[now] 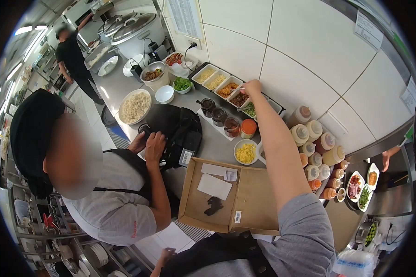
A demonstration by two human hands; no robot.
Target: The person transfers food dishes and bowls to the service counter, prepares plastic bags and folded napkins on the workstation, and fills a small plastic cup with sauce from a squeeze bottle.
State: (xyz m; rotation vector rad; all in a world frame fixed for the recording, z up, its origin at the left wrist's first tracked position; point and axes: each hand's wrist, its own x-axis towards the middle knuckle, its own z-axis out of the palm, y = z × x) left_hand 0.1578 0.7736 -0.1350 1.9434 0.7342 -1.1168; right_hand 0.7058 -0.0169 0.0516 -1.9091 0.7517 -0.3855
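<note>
My right hand [252, 87] reaches over a row of topping containers at the wall. Its fingers are closed on a thin, pale utensil handle; the tip is hard to make out. Below it are a container of dark brown topping [239, 99] and one of chopped greens [249, 110]. An orange shredded topping [227, 90] lies just left of the hand. My left hand [168, 253] hangs low at the bottom edge, away from the counter, its fingers curled in with nothing visible in them. An open cardboard box [259, 198] lies in front of me.
At left, a co-worker [111, 184] handles a black bag [175, 129]. Sauce bottles [323, 143] crowd the right side. Jars [218, 116], a bowl of yellow strips [246, 152] and a bowl of rice [135, 106] stand on the counter. Another person [74, 57] stands farther back.
</note>
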